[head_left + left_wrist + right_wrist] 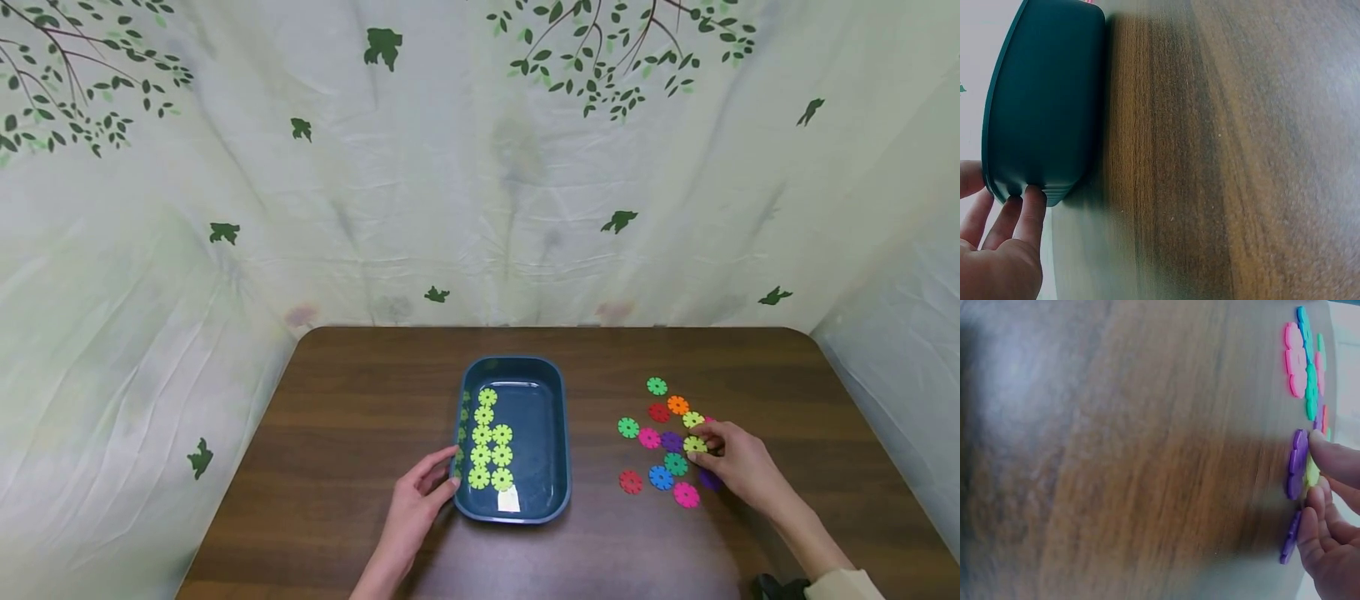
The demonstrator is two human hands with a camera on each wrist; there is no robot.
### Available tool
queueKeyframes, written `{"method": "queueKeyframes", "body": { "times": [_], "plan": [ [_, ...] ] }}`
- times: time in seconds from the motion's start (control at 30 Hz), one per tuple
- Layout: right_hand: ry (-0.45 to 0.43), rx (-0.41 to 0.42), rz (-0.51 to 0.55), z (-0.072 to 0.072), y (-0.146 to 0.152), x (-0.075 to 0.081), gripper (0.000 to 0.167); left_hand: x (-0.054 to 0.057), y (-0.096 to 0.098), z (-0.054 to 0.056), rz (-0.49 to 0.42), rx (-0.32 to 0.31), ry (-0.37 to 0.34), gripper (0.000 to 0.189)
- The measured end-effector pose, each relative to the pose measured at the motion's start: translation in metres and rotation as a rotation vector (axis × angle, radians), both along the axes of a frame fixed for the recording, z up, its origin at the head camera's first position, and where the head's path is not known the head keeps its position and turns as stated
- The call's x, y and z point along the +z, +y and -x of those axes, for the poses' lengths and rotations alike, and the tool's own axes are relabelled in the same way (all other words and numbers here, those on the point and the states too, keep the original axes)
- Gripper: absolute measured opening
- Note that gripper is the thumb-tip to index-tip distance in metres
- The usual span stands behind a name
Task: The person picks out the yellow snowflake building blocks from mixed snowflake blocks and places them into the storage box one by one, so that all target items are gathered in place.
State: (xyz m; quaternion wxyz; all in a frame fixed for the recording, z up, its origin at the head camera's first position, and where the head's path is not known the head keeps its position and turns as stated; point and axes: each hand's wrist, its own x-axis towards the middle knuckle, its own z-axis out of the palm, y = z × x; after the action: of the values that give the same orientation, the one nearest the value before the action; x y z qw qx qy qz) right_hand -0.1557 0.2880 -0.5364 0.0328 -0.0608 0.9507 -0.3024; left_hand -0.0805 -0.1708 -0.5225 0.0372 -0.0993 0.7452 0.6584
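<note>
My left hand [417, 498] holds the left rim of a dark blue tray [555, 417], thumb over the rim and fingers along the outer wall, as the left wrist view shows. Two columns of yellow-green notched, flower-shaped discs [481, 455] lie along the left side of its floor. Over at the right, my right hand [738, 465] pinches a yellow-green flower-shaped disc [694, 445] between thumb and fingers, low at the table. Another yellow-green disc [693, 420] lies just beyond it. A purple disc [1297, 464] is beside the thumb in the right wrist view.
Loose discs of other colours surround the right hand: green [657, 386], orange [678, 405], red [631, 482], blue [661, 477] and pink [686, 495]. All are on the brown wooden table [360, 400]. A leaf-printed white cloth [465, 208] hangs behind its far edge.
</note>
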Motion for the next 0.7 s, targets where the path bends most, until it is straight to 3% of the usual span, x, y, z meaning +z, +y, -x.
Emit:
{"method": "queueKeyframes", "body": {
  "times": [0.7],
  "plan": [
    [0.084,-0.06,0.05,-0.0054,0.0015,0.0069,0.011,-0.0015,0.0006,0.0003,0.009,0.007,0.006,0.043]
  ]
}}
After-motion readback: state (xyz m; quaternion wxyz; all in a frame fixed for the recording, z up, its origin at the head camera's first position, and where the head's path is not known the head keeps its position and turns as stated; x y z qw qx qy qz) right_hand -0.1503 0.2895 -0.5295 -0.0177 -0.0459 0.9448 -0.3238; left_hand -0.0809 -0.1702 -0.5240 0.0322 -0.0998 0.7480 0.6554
